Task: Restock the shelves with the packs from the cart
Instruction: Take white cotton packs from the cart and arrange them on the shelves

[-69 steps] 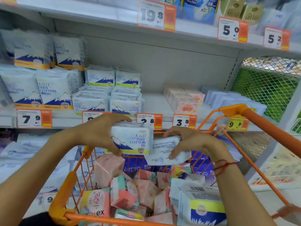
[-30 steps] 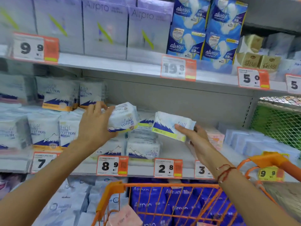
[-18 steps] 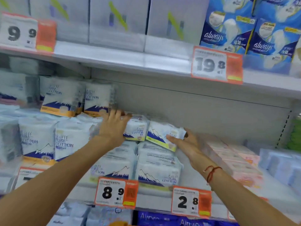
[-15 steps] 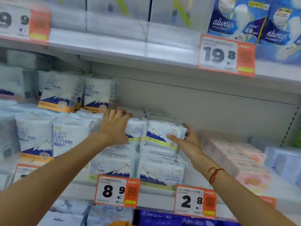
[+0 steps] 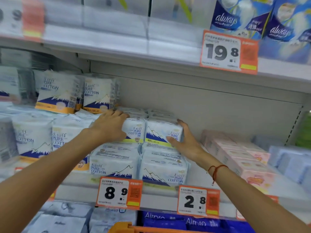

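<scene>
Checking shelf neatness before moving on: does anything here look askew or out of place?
Nothing stands out. The two white Pure Cotton packs under the left hand and right hand sit squarely on the stacks below.

both forearms are showing bare, no sleeves in sight. the right wrist is wearing a thin red string bracelet (image 5: 217, 169) with a loose end dangling down. no rings or watch showing on the left hand (image 5: 109, 126).
</scene>
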Motion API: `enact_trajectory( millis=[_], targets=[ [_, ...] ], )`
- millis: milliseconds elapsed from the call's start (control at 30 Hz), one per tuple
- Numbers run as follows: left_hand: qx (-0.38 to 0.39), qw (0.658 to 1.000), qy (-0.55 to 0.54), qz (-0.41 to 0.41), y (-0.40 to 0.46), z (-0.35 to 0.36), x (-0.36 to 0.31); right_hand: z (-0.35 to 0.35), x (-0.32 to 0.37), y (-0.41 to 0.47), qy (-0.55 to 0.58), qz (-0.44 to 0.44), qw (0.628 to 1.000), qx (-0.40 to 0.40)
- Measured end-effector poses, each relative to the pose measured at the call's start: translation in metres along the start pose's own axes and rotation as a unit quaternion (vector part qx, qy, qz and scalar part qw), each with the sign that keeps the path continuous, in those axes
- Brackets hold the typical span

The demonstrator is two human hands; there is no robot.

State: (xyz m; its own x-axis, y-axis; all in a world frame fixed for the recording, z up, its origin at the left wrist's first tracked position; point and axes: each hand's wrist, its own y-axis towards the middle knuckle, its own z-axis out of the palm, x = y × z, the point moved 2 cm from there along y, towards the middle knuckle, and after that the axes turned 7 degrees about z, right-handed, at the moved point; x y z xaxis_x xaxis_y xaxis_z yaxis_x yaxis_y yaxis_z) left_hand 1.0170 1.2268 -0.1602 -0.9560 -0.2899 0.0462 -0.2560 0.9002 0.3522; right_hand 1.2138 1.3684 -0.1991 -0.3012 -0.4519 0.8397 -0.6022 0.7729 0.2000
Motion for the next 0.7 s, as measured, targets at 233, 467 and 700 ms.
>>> enact_trajectory(
  millis=[233,467,700],
  targets=[
    [-0.086,0.995,-0.047,0.013,-0.032,-0.027,-0.055,-0.037,0.008,-0.051,-0.093,0.01,0.995,-0.044],
    [-0.111,0.97,-0.212,0.049,-0.091,-0.036,-0.155,-0.061,-0.006,-0.141,-0.127,-0.003,0.987,-0.096],
    [0.316,0.901,-0.191,0.227,-0.163,0.018,-0.224,-0.078,0.004,-0.216,-0.294,0.142,0.932,0.159]
  ],
)
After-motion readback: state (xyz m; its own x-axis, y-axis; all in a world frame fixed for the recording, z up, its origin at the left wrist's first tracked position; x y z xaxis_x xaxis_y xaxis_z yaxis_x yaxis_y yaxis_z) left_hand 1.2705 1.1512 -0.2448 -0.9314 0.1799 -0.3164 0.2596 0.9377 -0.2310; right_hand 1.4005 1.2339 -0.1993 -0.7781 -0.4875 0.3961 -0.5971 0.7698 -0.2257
